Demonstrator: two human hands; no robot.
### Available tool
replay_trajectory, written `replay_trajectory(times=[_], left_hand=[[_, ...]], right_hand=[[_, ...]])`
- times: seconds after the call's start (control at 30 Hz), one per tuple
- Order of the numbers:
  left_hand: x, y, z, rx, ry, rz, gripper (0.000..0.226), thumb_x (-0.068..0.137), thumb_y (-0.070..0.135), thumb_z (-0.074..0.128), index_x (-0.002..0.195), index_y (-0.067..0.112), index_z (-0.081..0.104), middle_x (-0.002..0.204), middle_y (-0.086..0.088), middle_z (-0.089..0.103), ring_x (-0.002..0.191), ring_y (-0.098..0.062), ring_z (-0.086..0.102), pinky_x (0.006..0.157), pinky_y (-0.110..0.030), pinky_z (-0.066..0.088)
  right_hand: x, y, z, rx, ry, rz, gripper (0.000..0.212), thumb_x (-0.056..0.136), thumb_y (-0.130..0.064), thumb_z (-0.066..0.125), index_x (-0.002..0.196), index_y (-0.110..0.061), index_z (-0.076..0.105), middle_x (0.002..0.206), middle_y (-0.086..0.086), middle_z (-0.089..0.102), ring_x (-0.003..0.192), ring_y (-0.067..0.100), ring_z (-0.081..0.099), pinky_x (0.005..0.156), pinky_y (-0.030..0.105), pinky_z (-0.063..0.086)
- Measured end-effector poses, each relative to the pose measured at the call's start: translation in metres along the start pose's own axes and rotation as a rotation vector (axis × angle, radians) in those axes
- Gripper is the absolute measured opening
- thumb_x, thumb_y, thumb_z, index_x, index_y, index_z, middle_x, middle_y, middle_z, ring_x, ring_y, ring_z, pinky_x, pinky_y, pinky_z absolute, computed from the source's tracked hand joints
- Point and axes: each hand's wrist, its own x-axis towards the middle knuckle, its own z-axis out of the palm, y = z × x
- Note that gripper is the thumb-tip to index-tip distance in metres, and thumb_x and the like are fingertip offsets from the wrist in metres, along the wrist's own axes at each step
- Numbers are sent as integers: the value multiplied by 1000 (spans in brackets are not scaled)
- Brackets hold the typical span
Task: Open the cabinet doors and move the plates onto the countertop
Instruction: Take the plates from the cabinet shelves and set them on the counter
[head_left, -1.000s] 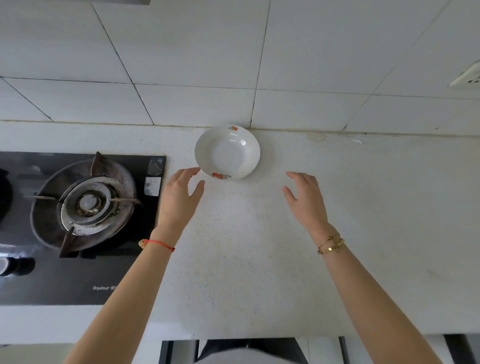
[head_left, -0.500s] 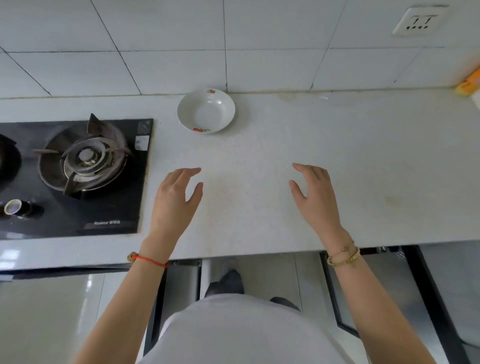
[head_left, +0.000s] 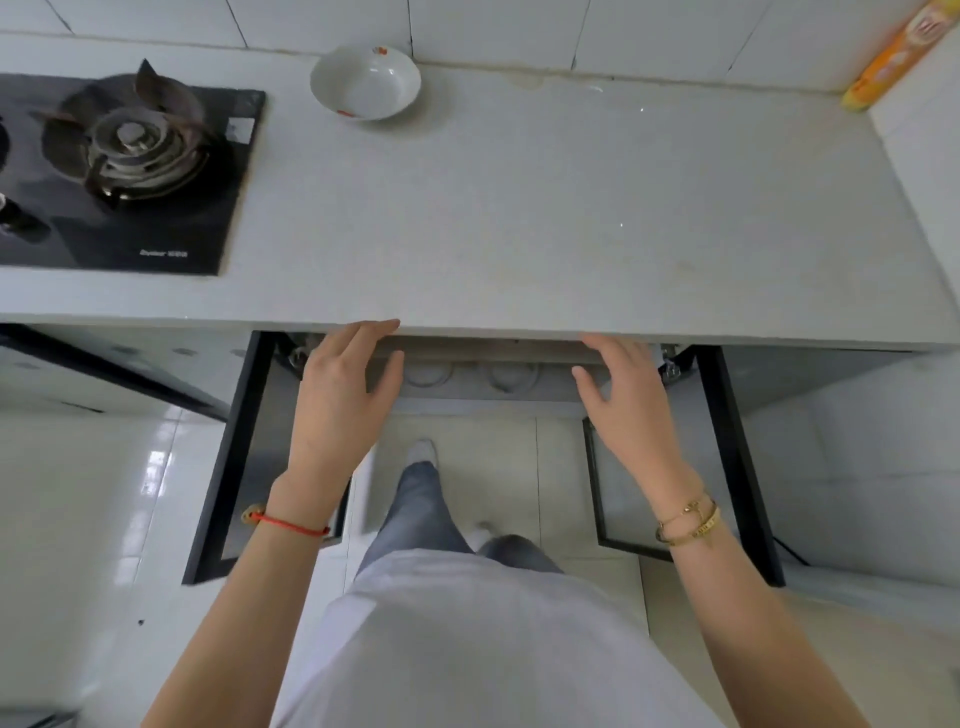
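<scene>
A white plate with red marks (head_left: 365, 82) rests on the pale countertop (head_left: 519, 208), at the back near the tiled wall. Below the counter's front edge both black-framed cabinet doors stand swung outward: the left door (head_left: 228, 447) and the right door (head_left: 737, 457). Inside the cabinet, round plate rims (head_left: 470, 375) show dimly under the counter lip. My left hand (head_left: 345, 397) and my right hand (head_left: 626, 405) hover in front of the cabinet opening, fingers spread and holding nothing.
A black gas hob (head_left: 122, 171) with a burner fills the counter's left part. An orange roll box (head_left: 891, 54) leans in the back right corner. My legs (head_left: 421, 509) and white shirt stand before the cabinet on a pale tiled floor.
My view has tilted down from the counter to the cabinet. Both hands have drawn back from near the plate, past the counter's edge, down to the cabinet opening.
</scene>
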Motion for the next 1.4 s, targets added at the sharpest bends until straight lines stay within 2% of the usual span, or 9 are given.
replay_trajectory(times=[0.17, 0.33, 0.53, 0.8, 1.07, 1.2, 1.4], left_hand=[[-64, 16, -14, 14, 22, -59, 32, 95, 18, 58, 128, 17, 60, 122, 2, 63, 118, -17, 54, 103, -32, 42], [-118, 21, -24, 40, 10, -50, 31, 95, 17, 58, 126, 14, 61, 115, -1, 65, 110, -18, 57, 98, -40, 49], [-178, 17, -39, 41, -30, -40, 31, 94, 16, 58, 124, 12, 62, 116, -3, 66, 110, -21, 60, 97, -41, 50], [-229, 14, -48, 43, -68, -35, 31, 95, 19, 55, 124, 12, 62, 119, -4, 66, 113, -22, 60, 99, -42, 49], [-225, 18, -30, 60, -112, -26, 30, 96, 18, 56, 125, 11, 62, 118, -5, 67, 111, -23, 61, 98, -44, 50], [-205, 27, -11, 65, -111, -27, 30, 96, 18, 56, 124, 10, 62, 119, -6, 67, 111, -24, 61, 98, -44, 50], [-167, 28, 41, 62, -56, -34, 30, 94, 16, 58, 124, 12, 62, 116, -4, 67, 108, -22, 61, 96, -36, 49]], right_hand=[[-64, 8, -11, -20, 2, -9, 37, 95, -20, 58, 130, -10, 56, 125, 5, 61, 122, 20, 48, 105, 29, 38], [-117, 5, -10, -31, 32, -16, 37, 95, -20, 58, 130, -10, 56, 123, 5, 62, 119, 19, 50, 102, 26, 38], [-182, -11, -4, -8, 42, 15, 36, 95, -19, 58, 130, -10, 56, 122, 5, 61, 118, 22, 51, 103, 34, 43], [-244, -26, 0, 4, 35, 42, 36, 96, -19, 57, 131, -10, 55, 123, 7, 61, 119, 22, 50, 103, 35, 43], [-247, -4, -5, 1, 40, 101, 38, 96, -21, 56, 132, -9, 54, 127, 6, 60, 122, 20, 48, 104, 25, 37], [-228, 18, -11, 0, 41, 116, 37, 96, -20, 57, 131, -8, 54, 124, 7, 61, 120, 21, 49, 102, 28, 40], [-179, 65, 1, 9, 31, 115, 37, 96, -21, 55, 132, -11, 54, 125, 4, 61, 120, 20, 49, 103, 30, 41]])
